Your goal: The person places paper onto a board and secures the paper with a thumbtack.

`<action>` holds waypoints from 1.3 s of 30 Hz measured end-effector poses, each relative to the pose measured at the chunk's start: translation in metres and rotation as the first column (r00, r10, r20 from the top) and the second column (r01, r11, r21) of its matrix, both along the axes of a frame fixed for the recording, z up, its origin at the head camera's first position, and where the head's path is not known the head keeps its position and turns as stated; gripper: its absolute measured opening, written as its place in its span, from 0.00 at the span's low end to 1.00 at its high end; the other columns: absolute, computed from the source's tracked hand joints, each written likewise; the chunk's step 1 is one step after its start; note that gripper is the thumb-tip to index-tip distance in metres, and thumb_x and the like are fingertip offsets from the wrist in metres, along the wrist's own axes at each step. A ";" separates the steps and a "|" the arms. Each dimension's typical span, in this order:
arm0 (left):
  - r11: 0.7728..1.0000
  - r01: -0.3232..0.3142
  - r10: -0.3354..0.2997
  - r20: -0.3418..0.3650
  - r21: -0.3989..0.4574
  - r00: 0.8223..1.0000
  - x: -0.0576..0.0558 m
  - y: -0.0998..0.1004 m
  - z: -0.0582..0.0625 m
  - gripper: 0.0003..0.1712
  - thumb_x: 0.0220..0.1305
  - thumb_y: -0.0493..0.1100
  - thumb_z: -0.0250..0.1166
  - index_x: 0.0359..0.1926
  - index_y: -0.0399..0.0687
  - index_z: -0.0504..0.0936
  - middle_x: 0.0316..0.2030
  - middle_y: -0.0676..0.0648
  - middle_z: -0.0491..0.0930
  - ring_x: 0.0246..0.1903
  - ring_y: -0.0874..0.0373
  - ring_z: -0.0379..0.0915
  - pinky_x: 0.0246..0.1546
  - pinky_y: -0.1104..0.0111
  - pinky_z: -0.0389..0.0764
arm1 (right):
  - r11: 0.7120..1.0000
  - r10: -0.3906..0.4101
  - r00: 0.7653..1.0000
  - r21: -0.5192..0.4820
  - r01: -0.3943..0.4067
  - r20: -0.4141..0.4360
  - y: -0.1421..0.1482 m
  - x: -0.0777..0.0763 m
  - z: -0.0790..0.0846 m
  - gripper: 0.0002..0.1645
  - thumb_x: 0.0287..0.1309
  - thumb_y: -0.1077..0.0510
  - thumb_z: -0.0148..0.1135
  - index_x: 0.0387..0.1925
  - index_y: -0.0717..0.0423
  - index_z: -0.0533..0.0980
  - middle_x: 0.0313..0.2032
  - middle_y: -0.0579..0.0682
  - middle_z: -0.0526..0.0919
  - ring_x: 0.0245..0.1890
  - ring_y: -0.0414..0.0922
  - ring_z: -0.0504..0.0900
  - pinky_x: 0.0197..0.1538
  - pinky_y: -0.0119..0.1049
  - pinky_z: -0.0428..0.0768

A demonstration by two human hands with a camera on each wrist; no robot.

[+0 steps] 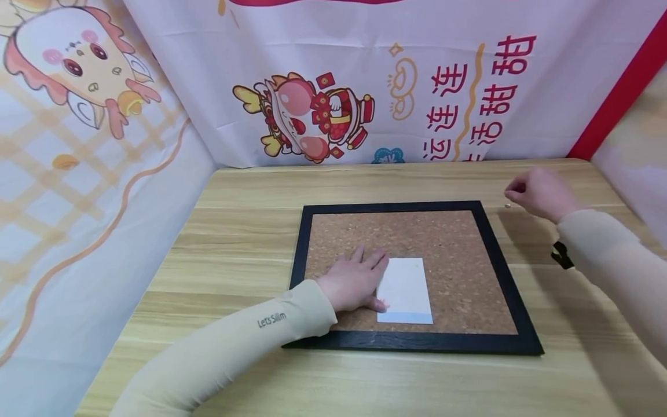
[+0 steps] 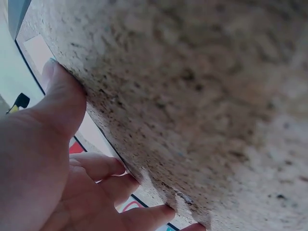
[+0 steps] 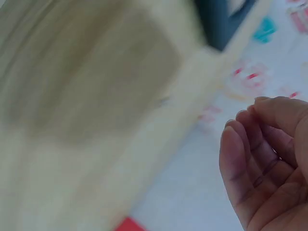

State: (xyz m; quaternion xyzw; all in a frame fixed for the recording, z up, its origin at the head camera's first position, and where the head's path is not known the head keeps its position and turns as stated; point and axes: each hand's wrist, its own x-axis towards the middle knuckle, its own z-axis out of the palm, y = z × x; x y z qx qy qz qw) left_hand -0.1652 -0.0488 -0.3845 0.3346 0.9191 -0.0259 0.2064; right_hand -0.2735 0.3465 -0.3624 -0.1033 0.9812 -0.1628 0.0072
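Card [image 1: 406,289] on the board [image 1: 432,234] may skew if the left hand [image 1: 356,282], spread, gripping nothing, lifts; right hand [image 1: 543,194], right of the board, is curled, nothing visible within.

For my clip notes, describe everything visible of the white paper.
The paper is a flat white rectangle with a pale blue strip along its near edge and a reddish mark at lower left. It lies on the cork board, inside the black frame; the left hand overlaps its left edge.
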 end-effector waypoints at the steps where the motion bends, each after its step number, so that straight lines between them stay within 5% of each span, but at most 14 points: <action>1: 1.000 -0.004 0.004 0.001 -0.001 1.000 0.000 0.000 0.000 0.55 0.63 0.68 0.60 0.79 0.48 0.47 0.78 0.47 0.41 0.75 0.37 0.36 0.68 0.42 0.54 | 1.000 -0.005 1.000 0.008 0.005 0.007 0.006 -0.003 -0.006 0.12 0.63 0.61 0.62 0.38 0.70 0.83 0.33 0.63 0.85 0.32 0.56 0.81 0.40 0.57 0.77; 8: 1.000 0.008 -0.008 -0.012 0.004 1.000 0.000 -0.003 -0.001 0.55 0.63 0.68 0.60 0.79 0.47 0.47 0.78 0.46 0.41 0.74 0.36 0.37 0.67 0.42 0.55 | 0.993 -0.099 0.992 -0.049 0.103 0.077 0.024 -0.011 -0.033 0.14 0.62 0.58 0.64 0.39 0.68 0.83 0.37 0.64 0.85 0.40 0.60 0.79 0.46 0.60 0.74; 25: 1.000 0.026 -0.026 -0.034 -0.003 0.999 0.000 -0.004 0.000 0.55 0.63 0.68 0.59 0.79 0.47 0.47 0.78 0.46 0.43 0.74 0.37 0.39 0.67 0.42 0.57 | 0.989 -0.144 0.978 -0.002 0.146 0.150 0.019 -0.014 -0.039 0.11 0.62 0.60 0.60 0.35 0.67 0.82 0.32 0.60 0.82 0.38 0.58 0.75 0.46 0.58 0.72; 31: 1.000 0.015 -0.015 -0.014 -0.004 1.000 0.002 -0.002 0.002 0.55 0.63 0.68 0.59 0.79 0.47 0.47 0.78 0.46 0.42 0.74 0.37 0.39 0.67 0.42 0.56 | 0.990 -0.131 0.987 -0.046 0.136 0.097 0.016 -0.007 -0.034 0.09 0.58 0.61 0.62 0.32 0.66 0.80 0.29 0.57 0.81 0.34 0.56 0.74 0.40 0.52 0.73; 39: 1.000 -0.002 0.002 0.008 0.001 1.000 0.002 -0.002 0.002 0.54 0.64 0.67 0.59 0.79 0.47 0.46 0.78 0.46 0.41 0.75 0.38 0.36 0.68 0.42 0.54 | 0.998 -0.024 0.998 -0.059 0.021 -0.052 -0.002 0.009 -0.012 0.04 0.54 0.62 0.66 0.26 0.58 0.80 0.25 0.49 0.81 0.27 0.49 0.73 0.34 0.44 0.70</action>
